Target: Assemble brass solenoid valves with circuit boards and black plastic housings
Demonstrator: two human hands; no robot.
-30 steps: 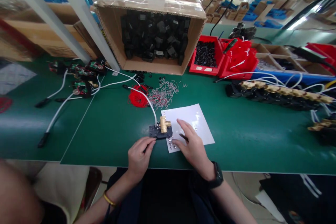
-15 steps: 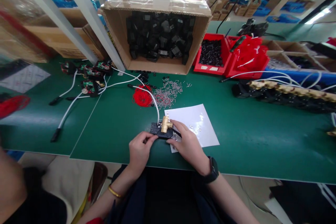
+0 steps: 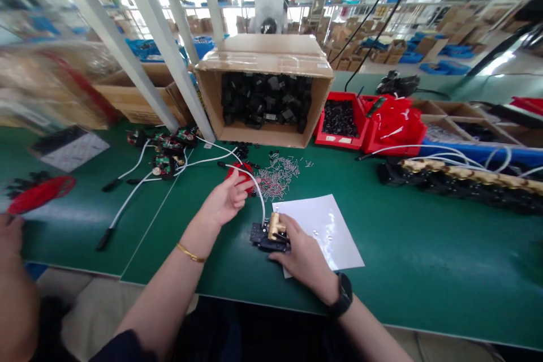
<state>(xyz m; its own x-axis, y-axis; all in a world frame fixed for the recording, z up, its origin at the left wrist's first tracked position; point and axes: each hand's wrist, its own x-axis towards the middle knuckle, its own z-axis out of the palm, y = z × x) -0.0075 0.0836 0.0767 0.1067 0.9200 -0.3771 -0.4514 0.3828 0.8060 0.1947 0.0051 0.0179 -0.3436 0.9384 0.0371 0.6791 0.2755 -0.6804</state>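
My right hand is closed on a black part with a brass fitting, holding it on the green table beside a white sheet that carries a few small metal pieces. A white cable runs up from that part. My left hand is stretched forward over the table, its fingers curled at the edge of a red bundle. Whether it grips anything is hidden. A heap of small metal pins lies just right of the bundle.
An open cardboard box of black parts lies on its side at the back. Red bins stand to its right, then a row of brass fittings. Circuit boards with white cables lie at the left. Another person's hand shows far left.
My left hand left the black part and reached forward to the red bundle. My right hand closed over the part. The camera tilted up, showing more of the room.
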